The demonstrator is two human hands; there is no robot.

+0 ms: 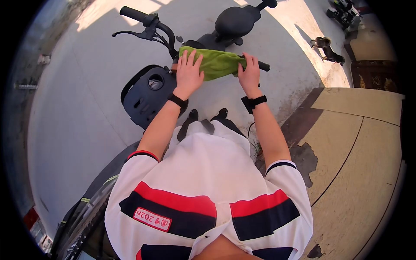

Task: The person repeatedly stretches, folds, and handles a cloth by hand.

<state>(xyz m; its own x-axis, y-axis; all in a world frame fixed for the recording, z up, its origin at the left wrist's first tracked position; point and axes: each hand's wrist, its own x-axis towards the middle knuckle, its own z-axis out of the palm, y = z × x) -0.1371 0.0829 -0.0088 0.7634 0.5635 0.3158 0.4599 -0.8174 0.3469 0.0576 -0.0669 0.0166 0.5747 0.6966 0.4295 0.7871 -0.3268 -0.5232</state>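
A green cloth (pixel 219 64) lies over the middle of the handlebar of a dark scooter. My left hand (pixel 189 73) rests on the cloth's left end, its fingers apart and stretched across it. At the cloth's right end, my right hand (pixel 248 74) has its fingers curled at the edge, with fabric between thumb and fingers. The black right grip (pixel 264 66) sticks out beyond that hand. To the left are the other grip (pixel 133 14) and a brake lever (pixel 130 33). Both wrists wear black bands.
A dark front basket (pixel 149 96) hangs left of my forearm. The scooter's seat (pixel 237 21) is beyond the cloth. Tan boards (pixel 355 151) stand at the right. A dog (pixel 328 50) and another parked vehicle (pixel 344 15) are at the upper right. A dark vehicle part is at lower left.
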